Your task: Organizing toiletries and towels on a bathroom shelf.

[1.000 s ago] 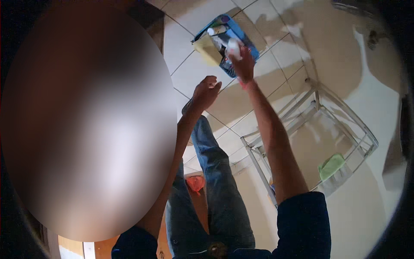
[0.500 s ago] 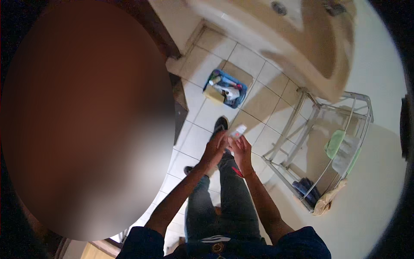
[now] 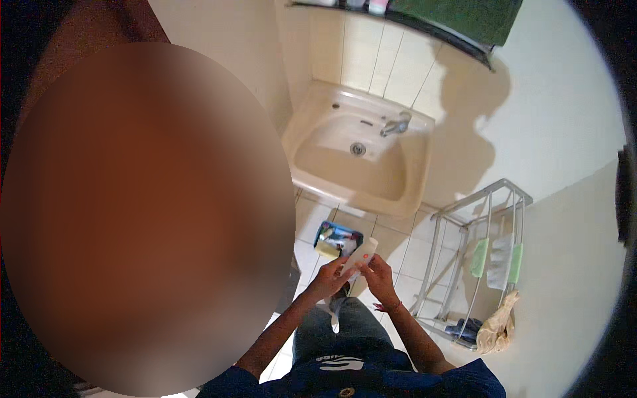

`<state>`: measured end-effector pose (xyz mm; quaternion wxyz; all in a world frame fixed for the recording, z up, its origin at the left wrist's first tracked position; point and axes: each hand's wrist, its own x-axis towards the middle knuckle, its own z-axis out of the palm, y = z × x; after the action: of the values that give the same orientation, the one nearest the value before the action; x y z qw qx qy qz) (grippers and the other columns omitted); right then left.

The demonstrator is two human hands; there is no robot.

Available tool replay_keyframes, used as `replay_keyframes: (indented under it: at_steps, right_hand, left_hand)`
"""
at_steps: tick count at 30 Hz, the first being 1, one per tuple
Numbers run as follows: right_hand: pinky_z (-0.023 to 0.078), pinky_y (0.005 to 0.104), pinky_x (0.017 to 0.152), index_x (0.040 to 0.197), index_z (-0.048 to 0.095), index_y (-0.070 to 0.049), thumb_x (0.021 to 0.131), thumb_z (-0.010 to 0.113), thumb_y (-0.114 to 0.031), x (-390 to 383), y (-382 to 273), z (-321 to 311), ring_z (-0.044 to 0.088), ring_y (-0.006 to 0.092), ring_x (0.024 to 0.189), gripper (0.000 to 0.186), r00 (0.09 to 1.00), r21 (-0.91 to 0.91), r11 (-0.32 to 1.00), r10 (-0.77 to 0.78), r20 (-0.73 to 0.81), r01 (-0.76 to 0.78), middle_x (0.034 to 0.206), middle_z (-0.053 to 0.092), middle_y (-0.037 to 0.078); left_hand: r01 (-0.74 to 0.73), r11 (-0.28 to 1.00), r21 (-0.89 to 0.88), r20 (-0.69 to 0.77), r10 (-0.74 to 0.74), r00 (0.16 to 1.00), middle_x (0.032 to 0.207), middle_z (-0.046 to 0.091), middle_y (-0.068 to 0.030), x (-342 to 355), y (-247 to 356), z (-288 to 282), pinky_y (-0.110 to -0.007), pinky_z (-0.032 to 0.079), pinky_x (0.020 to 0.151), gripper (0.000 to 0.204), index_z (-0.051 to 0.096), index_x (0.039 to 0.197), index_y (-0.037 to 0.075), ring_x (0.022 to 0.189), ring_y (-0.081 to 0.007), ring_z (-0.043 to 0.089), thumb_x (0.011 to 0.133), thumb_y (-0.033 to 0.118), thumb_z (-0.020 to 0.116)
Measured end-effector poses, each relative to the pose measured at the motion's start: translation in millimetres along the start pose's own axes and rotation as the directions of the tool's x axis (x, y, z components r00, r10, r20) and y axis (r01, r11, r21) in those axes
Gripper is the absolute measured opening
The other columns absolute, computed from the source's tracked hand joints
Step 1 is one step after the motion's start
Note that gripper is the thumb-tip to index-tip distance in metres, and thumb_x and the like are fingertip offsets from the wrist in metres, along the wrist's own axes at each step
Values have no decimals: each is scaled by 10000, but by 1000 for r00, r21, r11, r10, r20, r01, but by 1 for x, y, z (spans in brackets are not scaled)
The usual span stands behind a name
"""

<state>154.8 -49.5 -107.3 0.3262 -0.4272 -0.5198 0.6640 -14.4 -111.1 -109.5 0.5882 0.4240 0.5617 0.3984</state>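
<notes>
In the head view a white bottle with a small red mark point(image 3: 361, 256) is held upward at a slant between my two hands, in front of my legs. My left hand point(image 3: 326, 280) is closed round its lower end, and my right hand point(image 3: 379, 280) grips it from the right side. Just beyond them a blue basket point(image 3: 355, 231) stands on the tiled floor, holding small containers and a yellow item point(image 3: 328, 249) at its front.
A beige sink point(image 3: 312, 172) with a faucet point(image 3: 396, 126) is ahead. A shelf with a green towel point(image 3: 464, 20) is above it. At right stands a metal rack point(image 3: 432, 259) with green cloths point(image 3: 479, 259), a beige cloth point(image 3: 496, 325) and dark items. A large blurred area covers the left.
A second ago my right hand held a white thing over the basket. Both hands now grip the bottle nearer my body, and the view has lifted to show the sink and shelf.
</notes>
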Motion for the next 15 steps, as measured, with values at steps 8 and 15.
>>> replay_keyframes:
  at_steps: [8, 15]
  right_hand:
    - [523, 298, 824, 1115, 603, -5, 914, 661, -130, 76, -82, 21, 614, 140, 987, 244, 977, -85, 974, -214, -17, 211, 1030, 656, 64]
    - [532, 331, 866, 1187, 574, -29, 925, 650, -135, 134, -179, 28, 571, 158, 1110, 292, 928, -3, 930, -368, -66, 368, 1128, 610, 52]
  left_hand:
    - [-231, 971, 66, -52, 234, 971, 1068, 658, -130, 50, 79, -54, -311, 533, 839, 426, 489, 1294, -13, 983, -178, 653, 937, 172, 627]
    - [-480, 869, 118, 76, 474, 877, 1065, 675, -127, 130, 180, -104, -318, 532, 847, 436, 566, 1237, -18, 940, -162, 662, 900, 231, 687]
